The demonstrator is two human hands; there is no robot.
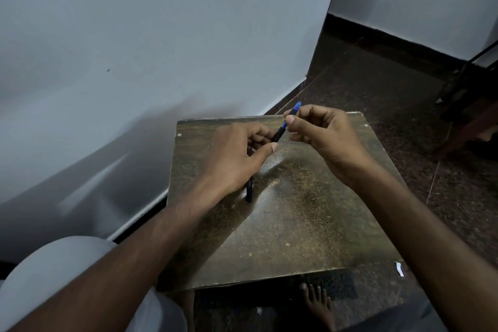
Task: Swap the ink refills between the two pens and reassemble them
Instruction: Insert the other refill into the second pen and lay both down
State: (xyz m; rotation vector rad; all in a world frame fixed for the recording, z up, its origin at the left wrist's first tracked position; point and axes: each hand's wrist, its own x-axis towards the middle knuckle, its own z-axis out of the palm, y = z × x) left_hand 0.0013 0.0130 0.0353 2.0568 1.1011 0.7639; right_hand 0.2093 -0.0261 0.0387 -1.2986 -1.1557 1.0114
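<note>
Left hand [237,153] curls round the dark barrel of the pen [285,127], right hand [320,132] pinches its blue end toward 1 o'clock above the table [296,224]; risk: twisting apart may drop the refill.

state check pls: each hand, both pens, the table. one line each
left hand: fingers curled round the dark lower barrel of the held pen
right hand: pinches the held pen's blue end
held pen: lifted off the table, tilted, blue end up; whether it is unscrewed cannot be told
second pen: dark, partly hidden behind the left hand, apparently lying on the table
table: worn brown top under both hands
</note>
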